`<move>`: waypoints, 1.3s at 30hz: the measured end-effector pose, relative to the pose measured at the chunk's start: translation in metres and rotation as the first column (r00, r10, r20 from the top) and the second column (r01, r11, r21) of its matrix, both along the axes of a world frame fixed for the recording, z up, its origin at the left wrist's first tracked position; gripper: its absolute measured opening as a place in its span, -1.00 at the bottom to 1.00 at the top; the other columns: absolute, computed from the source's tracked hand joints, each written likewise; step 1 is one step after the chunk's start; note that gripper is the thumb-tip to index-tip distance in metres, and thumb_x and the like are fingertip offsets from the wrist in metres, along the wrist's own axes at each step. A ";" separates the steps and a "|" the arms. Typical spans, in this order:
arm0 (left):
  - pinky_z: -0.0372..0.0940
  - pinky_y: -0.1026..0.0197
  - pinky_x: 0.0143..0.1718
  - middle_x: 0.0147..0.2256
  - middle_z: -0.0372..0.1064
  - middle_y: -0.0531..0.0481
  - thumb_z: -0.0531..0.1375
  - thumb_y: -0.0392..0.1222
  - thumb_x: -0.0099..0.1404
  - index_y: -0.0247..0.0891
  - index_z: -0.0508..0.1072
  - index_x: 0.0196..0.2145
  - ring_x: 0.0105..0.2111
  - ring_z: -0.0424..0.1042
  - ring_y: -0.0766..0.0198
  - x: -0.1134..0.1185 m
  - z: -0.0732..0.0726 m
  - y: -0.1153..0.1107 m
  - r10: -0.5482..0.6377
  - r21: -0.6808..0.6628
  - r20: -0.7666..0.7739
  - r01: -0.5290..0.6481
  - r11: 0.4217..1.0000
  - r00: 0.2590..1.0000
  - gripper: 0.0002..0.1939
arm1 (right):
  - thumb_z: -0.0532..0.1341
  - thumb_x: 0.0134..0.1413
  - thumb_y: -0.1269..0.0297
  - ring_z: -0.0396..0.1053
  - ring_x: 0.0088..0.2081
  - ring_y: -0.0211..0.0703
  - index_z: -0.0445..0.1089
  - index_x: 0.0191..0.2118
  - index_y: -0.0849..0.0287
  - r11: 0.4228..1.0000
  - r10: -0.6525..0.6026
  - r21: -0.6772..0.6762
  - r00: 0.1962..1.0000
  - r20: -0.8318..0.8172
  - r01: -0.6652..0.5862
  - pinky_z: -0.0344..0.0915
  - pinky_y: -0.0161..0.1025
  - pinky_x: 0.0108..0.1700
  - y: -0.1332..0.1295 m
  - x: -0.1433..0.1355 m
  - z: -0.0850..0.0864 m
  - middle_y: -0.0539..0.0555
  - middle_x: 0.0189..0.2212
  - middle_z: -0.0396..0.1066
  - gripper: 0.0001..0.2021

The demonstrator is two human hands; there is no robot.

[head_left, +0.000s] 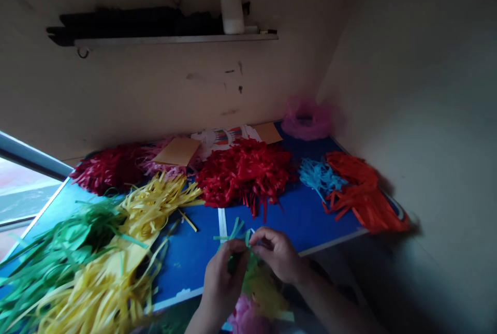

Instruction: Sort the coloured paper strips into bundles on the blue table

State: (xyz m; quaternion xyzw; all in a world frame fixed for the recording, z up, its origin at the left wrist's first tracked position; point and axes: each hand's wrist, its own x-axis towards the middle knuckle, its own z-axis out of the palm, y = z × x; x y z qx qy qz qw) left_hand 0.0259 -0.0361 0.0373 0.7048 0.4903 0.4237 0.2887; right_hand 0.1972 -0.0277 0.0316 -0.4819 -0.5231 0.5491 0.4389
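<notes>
My left hand (229,269) and my right hand (277,252) meet over the front edge of the blue table. Both are closed, fingertips pinched together, on green paper strips (235,230) whose loose ends fan out above the left hand. Something small and white shows by the right fingertips, too small to name. Below the hands hang yellow-green strips (262,285), with a pink bunch (248,313) lower down. Whether these join the green strips I cannot tell.
On the blue table (194,251) lie green streamers (73,241), yellow streamers (108,282), red fringe (248,171), a blue tuft (320,174), orange streamers (368,194) and pink netting (306,121). A white bottle (232,8) stands on the wall shelf (174,40).
</notes>
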 end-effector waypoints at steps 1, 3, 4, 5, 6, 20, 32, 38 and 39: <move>0.39 0.32 -0.36 -0.36 0.52 0.02 0.22 -0.19 0.26 -0.17 0.45 -0.24 -0.38 0.53 0.27 0.000 0.001 0.001 0.006 -0.002 0.000 -0.006 1.000 1.000 -0.90 | 0.26 0.01 0.37 0.26 -0.44 -0.28 0.47 -0.34 0.14 1.000 -0.013 -0.006 1.000 -0.021 0.012 0.20 -0.35 -0.35 0.000 0.000 0.000 -0.06 -0.46 0.37 -0.94; 0.39 0.30 -0.34 -0.35 0.52 0.00 0.24 -0.16 0.25 -0.17 0.47 -0.25 -0.36 0.52 0.25 -0.001 0.003 0.001 0.001 -0.023 0.010 -0.001 1.000 1.000 -0.89 | 0.26 0.01 0.36 0.32 -0.36 -0.25 0.45 -0.32 0.14 0.999 -0.037 -0.022 0.996 -0.082 0.035 0.23 -0.34 -0.28 0.000 -0.001 -0.001 -0.05 -0.43 0.40 -0.94; 0.39 0.30 -0.35 -0.37 0.51 0.00 0.23 -0.15 0.26 -0.18 0.48 -0.28 -0.37 0.51 0.25 -0.001 0.003 0.001 -0.005 -0.036 0.019 0.006 0.999 1.000 -0.91 | 0.27 0.01 0.35 0.34 -0.33 -0.23 0.43 -0.30 0.13 0.999 -0.044 -0.027 0.993 -0.110 0.041 0.24 -0.34 -0.25 0.000 -0.001 -0.001 -0.04 -0.41 0.41 -0.92; 0.39 0.31 -0.37 -0.39 0.51 0.00 0.23 -0.15 0.27 -0.18 0.48 -0.32 -0.39 0.50 0.26 -0.001 0.004 0.001 -0.012 -0.046 0.031 0.013 0.999 0.999 -0.92 | 0.27 0.01 0.35 0.35 -0.31 -0.23 0.42 -0.29 0.13 0.999 -0.043 -0.028 0.991 -0.123 0.040 0.24 -0.34 -0.25 0.000 -0.001 -0.001 -0.04 -0.39 0.42 -0.90; 0.38 0.32 -0.39 -0.41 0.50 0.00 0.21 -0.16 0.28 -0.19 0.48 -0.36 -0.41 0.50 0.27 0.000 0.004 0.001 -0.017 -0.050 0.042 0.019 0.999 0.999 -0.91 | 0.27 0.00 0.36 0.35 -0.31 -0.23 0.42 -0.28 0.12 0.999 -0.039 -0.026 0.993 -0.116 0.036 0.24 -0.35 -0.27 -0.001 -0.001 -0.002 -0.04 -0.37 0.42 -0.89; 0.35 0.31 -0.42 -0.43 0.46 0.00 0.20 -0.15 0.29 -0.21 0.47 -0.37 -0.43 0.46 0.27 0.003 0.008 -0.001 -0.021 -0.088 0.044 0.025 0.996 0.999 -0.88 | 0.29 -0.06 0.36 0.38 -0.29 -0.20 0.37 -0.34 0.12 0.998 -0.022 -0.056 0.993 -0.115 0.016 0.28 -0.32 -0.23 -0.003 -0.001 0.006 -0.03 -0.39 0.42 -0.89; 0.34 0.33 -0.41 -0.42 0.45 0.03 0.20 -0.20 0.30 -0.19 0.44 -0.34 -0.43 0.45 0.30 0.004 0.012 -0.005 -0.041 0.003 0.013 0.041 0.999 0.999 -0.94 | 0.27 -0.04 0.36 0.32 -0.37 -0.24 0.40 -0.33 0.13 0.999 -0.014 -0.036 1.000 -0.015 0.013 0.24 -0.33 -0.31 -0.005 0.000 0.013 -0.04 -0.41 0.42 -0.91; 0.36 0.31 -0.41 -0.41 0.47 -0.02 0.17 -0.22 0.31 -0.19 0.45 -0.37 -0.43 0.47 0.28 0.002 0.014 -0.005 -0.070 0.023 -0.028 0.071 0.997 0.997 -0.90 | 0.29 -0.07 0.38 0.37 -0.33 -0.21 0.39 -0.36 0.13 0.998 -0.017 -0.069 0.994 -0.107 0.010 0.27 -0.32 -0.24 -0.007 -0.001 0.011 -0.04 -0.42 0.42 -0.90; 0.37 0.32 -0.40 -0.40 0.47 -0.02 0.17 -0.23 0.31 -0.19 0.46 -0.36 -0.42 0.48 0.28 0.002 0.014 -0.004 -0.085 0.034 -0.030 0.086 0.996 0.996 -0.90 | 0.29 -0.07 0.38 0.37 -0.33 -0.21 0.39 -0.37 0.13 0.998 -0.013 -0.066 0.995 -0.102 0.006 0.27 -0.32 -0.25 -0.007 0.000 0.011 -0.04 -0.42 0.42 -0.91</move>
